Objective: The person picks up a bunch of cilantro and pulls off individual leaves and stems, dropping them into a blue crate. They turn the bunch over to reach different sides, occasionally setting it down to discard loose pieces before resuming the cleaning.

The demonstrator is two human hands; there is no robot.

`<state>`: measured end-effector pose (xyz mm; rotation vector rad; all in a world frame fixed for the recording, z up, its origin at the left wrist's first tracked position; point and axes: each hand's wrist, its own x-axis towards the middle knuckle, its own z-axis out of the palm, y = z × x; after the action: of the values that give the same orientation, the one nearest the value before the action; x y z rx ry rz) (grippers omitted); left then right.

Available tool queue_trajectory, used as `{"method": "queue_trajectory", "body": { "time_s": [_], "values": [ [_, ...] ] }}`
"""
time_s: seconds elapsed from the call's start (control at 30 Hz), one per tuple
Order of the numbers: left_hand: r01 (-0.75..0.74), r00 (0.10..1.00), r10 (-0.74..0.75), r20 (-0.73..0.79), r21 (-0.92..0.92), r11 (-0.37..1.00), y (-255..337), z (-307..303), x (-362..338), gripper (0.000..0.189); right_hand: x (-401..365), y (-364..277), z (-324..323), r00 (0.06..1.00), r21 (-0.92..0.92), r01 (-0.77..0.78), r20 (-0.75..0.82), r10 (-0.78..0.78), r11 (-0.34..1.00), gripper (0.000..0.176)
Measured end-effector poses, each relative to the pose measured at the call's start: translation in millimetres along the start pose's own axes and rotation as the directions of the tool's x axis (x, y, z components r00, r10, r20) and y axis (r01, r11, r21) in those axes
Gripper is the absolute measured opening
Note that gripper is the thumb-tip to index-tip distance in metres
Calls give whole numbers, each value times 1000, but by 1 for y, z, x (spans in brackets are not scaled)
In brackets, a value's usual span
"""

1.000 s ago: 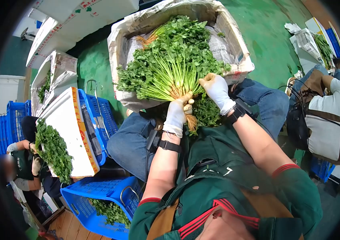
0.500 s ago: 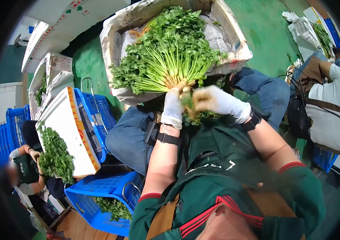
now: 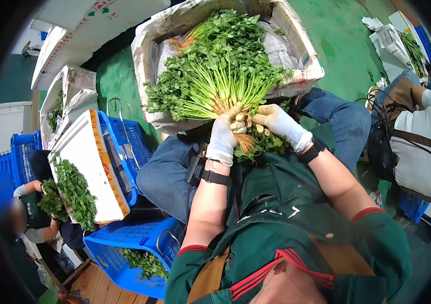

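A bunch of leafy green herbs [image 3: 225, 91], which looks like coriander, fans out with its pale stems towards me and its leaves away. My left hand [image 3: 225, 133], in a white glove, is wrapped round the root end of this bunch. Brown roots [image 3: 246, 143] hang below its fingers. Beside it, my right hand [image 3: 273, 121], also gloved, has its fingers curled and pinched close to the root ends; what lies between them is hidden. More leafy herbs [image 3: 266, 146] show beneath my hands, at my lap.
A newspaper-lined box [image 3: 306, 55] in front of me holds more herbs. At left, a white foam box lid [image 3: 81, 167] bears herbs, with blue crates [image 3: 124, 238] around it. A co-worker [image 3: 35, 213] holds herbs there. Another person [image 3: 423, 126] sits at right.
My right hand, blurred half a second ago, has come to rest against the root ends. The green leaf below my left hand is gone from there. The co-worker's herbs have moved off the lid.
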<state>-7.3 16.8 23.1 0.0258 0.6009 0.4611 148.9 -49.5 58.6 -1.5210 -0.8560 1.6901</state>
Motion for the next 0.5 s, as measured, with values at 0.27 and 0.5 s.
{"method": "queue_trajectory", "body": {
  "time_s": [0.27,0.5],
  "values": [
    [-91,995,91,-46,2,996,-6,-5,1,11,9,-17,-15,792,-882,-3,-290,-537,471,26],
    [-264,941,323,-98,380,887,-22,-4,-1,12,14,-82,6,449,-919,392,155,-880,38,44]
  ]
}}
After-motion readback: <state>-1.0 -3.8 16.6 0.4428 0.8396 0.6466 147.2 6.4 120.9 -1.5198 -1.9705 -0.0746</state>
